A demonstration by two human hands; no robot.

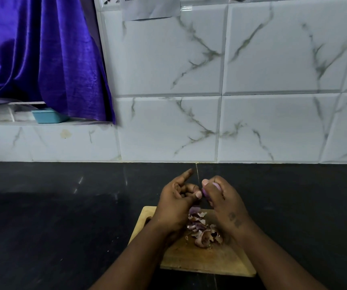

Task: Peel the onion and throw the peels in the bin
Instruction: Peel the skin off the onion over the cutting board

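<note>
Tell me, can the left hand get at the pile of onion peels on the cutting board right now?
Probably yes. The left hand hangs just above the peels on the cutting board, holding nothing I can see, with nothing between them.

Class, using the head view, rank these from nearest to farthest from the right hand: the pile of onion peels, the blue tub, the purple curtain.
From the right hand, which holds the onion:
1. Pile of onion peels, just below it on the cutting board.
2. Blue tub, on the ledge far left.
3. Purple curtain, hanging above the tub, upper left.

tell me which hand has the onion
The right hand has it: its fingers wrap the purple onion. The left hand holds no onion; its thumb reaches toward it above the peels.
</note>
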